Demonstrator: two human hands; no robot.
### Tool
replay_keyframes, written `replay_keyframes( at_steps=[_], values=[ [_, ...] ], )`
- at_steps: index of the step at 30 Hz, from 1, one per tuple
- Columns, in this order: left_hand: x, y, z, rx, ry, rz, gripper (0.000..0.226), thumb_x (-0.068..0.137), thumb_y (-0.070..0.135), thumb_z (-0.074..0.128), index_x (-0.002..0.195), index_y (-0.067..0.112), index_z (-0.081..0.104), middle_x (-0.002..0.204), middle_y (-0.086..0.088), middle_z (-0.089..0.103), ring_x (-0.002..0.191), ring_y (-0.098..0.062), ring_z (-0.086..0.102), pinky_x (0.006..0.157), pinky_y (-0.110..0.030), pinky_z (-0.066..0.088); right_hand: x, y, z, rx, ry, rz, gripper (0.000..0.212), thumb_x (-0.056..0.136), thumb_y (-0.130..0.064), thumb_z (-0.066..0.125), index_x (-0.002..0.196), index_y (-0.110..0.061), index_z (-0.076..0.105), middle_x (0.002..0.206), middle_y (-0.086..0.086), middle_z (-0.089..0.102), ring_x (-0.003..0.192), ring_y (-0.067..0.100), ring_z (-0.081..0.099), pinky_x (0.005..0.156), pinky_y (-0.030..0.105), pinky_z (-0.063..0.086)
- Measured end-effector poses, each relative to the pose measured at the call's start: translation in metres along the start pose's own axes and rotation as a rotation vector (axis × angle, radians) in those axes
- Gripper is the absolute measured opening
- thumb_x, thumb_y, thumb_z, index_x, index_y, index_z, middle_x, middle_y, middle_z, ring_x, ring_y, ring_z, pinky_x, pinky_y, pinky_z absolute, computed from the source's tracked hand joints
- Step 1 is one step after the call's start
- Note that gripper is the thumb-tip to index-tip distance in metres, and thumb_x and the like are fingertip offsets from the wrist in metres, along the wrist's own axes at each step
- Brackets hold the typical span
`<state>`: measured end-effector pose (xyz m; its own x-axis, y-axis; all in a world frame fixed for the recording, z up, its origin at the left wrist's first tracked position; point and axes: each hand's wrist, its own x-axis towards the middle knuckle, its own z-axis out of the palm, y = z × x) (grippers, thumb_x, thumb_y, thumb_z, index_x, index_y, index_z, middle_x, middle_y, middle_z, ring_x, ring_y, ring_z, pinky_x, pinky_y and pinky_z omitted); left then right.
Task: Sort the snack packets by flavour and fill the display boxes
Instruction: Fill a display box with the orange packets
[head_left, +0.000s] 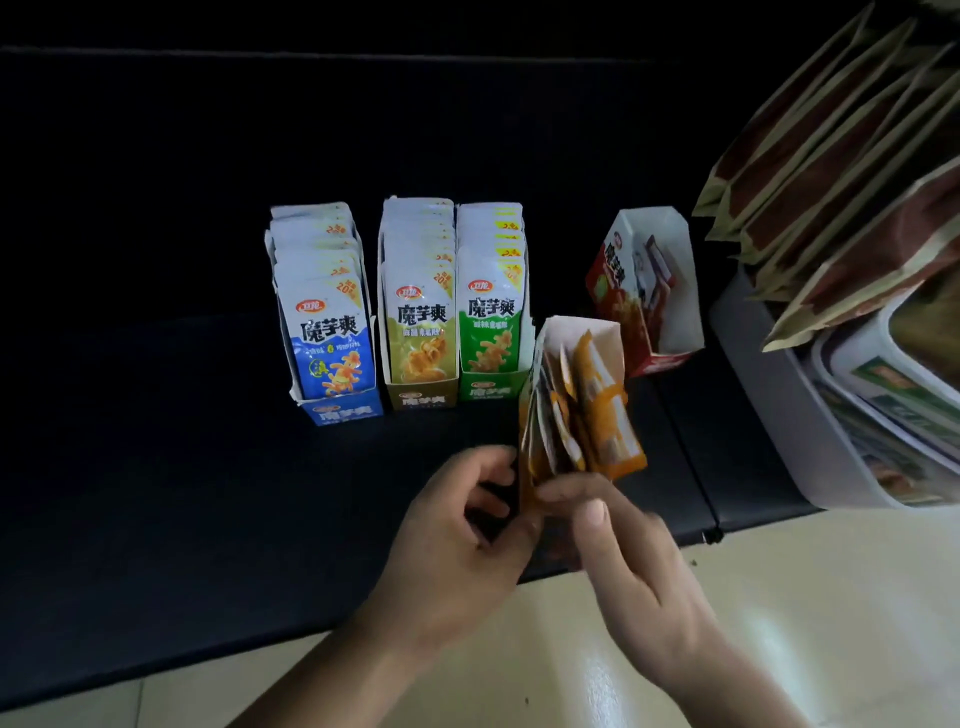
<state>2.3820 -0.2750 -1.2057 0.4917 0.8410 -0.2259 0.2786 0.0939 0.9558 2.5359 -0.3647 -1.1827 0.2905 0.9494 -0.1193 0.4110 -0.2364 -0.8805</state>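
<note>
while my l hand (457, 530) grips the orange box (602, 340), r hand (628, 556) pinches its packets (597, 415). red box (613, 291) stands just behind, part-filled.

Surface: black padded bench (156, 467), lay beneath both hands.
Beyond left hand (457, 530): blue box (340, 410), olive box (423, 397) and green box (491, 387) stood side by side, full.
Beyond right hand (623, 551): red box (618, 291) sat tilted.
Right of right hand: grey tub (758, 395) rested at the bench's edge.

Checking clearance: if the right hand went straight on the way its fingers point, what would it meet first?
The right hand would first meet the orange box, whose near end its fingertips pinch; the left hand grips it just beyond, though depth is unclear.
</note>
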Motion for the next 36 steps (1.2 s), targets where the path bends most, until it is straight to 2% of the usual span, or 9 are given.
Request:
replay_keyframes(
  at_steps=[5, 10, 12, 17, 21, 25, 27, 30, 36],
  values=[
    [-0.001, 0.008, 0.000, 0.136, -0.046, 0.013, 0.051, 0.071, 0.056, 0.089, 0.112, 0.052, 0.060, 0.109, 0.028, 0.063, 0.090, 0.004, 0.060, 0.065, -0.014, 0.045, -0.007, -0.021, -0.011, 0.102, 0.266, -0.080, 0.061, 0.097, -0.057, 0.056, 0.072, -0.001, 0.061, 0.058, 0.016, 0.058, 0.050, 0.033, 0.053, 0.045, 0.046, 0.040],
    [0.004, 0.010, 0.003, 0.205, -0.018, 0.059, 0.044, 0.075, 0.051, 0.086, 0.109, 0.049, 0.059, 0.106, 0.029, 0.060, 0.089, 0.004, 0.060, 0.066, -0.013, 0.045, 0.000, -0.012, -0.014, 0.220, 0.551, 0.051, 0.026, 0.097, -0.025, 0.070, 0.083, -0.009, 0.056, 0.063, 0.001, 0.058, 0.054, 0.019, 0.052, 0.048, 0.034, 0.043],
    [0.009, 0.008, 0.005, 0.187, 0.024, 0.093, 0.033, 0.083, 0.049, 0.081, 0.109, 0.044, 0.061, 0.104, 0.021, 0.065, 0.094, -0.003, 0.064, 0.069, -0.022, 0.050, 0.003, -0.005, -0.014, 0.299, 0.442, 0.130, 0.014, 0.094, -0.012, 0.072, 0.103, -0.017, 0.062, 0.084, -0.010, 0.072, 0.075, 0.006, 0.068, 0.064, 0.023, 0.053],
    [0.019, 0.011, 0.005, 0.153, 0.029, 0.109, 0.035, 0.088, 0.038, 0.078, 0.119, 0.042, 0.061, 0.116, 0.024, 0.066, 0.109, -0.001, 0.064, 0.088, -0.030, 0.057, 0.006, 0.020, -0.025, 0.320, -0.112, 0.110, 0.093, 0.088, 0.012, 0.072, 0.159, -0.033, 0.031, 0.140, 0.001, 0.065, 0.132, 0.020, 0.061, 0.103, 0.038, 0.054],
    [0.021, 0.009, 0.004, 0.140, -0.053, 0.032, 0.056, 0.086, 0.029, 0.083, 0.128, 0.050, 0.053, 0.128, 0.034, 0.061, 0.123, 0.004, 0.059, 0.107, -0.035, 0.051, 0.016, 0.032, -0.029, 0.022, -0.089, 0.109, 0.099, 0.090, 0.003, 0.074, 0.163, -0.038, 0.020, 0.143, -0.015, 0.061, 0.134, 0.005, 0.057, 0.109, 0.036, 0.052],
    [0.025, 0.007, 0.005, 0.121, -0.055, 0.044, 0.051, 0.088, 0.026, 0.080, 0.127, 0.045, 0.055, 0.127, 0.030, 0.064, 0.122, 0.004, 0.060, 0.106, -0.034, 0.053, 0.025, 0.034, -0.030, -0.080, 0.182, 0.114, 0.040, 0.093, -0.015, 0.076, 0.128, -0.030, 0.065, 0.106, -0.023, 0.075, 0.101, -0.003, 0.071, 0.084, 0.028, 0.061],
    [0.027, 0.009, 0.005, 0.097, -0.045, 0.055, 0.041, 0.091, 0.023, 0.077, 0.124, 0.039, 0.058, 0.121, 0.025, 0.069, 0.117, 0.004, 0.064, 0.100, -0.035, 0.057, 0.032, 0.031, -0.032, -0.080, 0.289, 0.137, 0.026, 0.091, -0.024, 0.079, 0.114, -0.031, 0.069, 0.098, -0.023, 0.076, 0.094, -0.002, 0.072, 0.081, 0.028, 0.060],
    [0.028, 0.010, 0.005, 0.090, -0.014, 0.069, 0.034, 0.094, 0.019, 0.075, 0.121, 0.033, 0.061, 0.115, 0.023, 0.072, 0.111, 0.006, 0.067, 0.094, -0.034, 0.060, 0.050, 0.020, -0.038, 0.097, 0.317, 0.108, 0.036, 0.090, -0.022, 0.080, 0.123, -0.029, 0.068, 0.111, -0.016, 0.076, 0.108, 0.002, 0.071, 0.093, 0.032, 0.058],
    [0.023, 0.011, 0.006, 0.178, -0.039, 0.094, 0.064, 0.075, 0.041, 0.090, 0.127, 0.048, 0.052, 0.122, 0.035, 0.061, 0.114, 0.013, 0.058, 0.093, -0.019, 0.053, 0.082, 0.005, -0.034, 0.176, 0.286, 0.092, 0.028, 0.094, -0.031, 0.076, 0.121, -0.028, 0.068, 0.113, -0.012, 0.076, 0.109, 0.004, 0.071, 0.099, 0.039, 0.058]
  ],
)
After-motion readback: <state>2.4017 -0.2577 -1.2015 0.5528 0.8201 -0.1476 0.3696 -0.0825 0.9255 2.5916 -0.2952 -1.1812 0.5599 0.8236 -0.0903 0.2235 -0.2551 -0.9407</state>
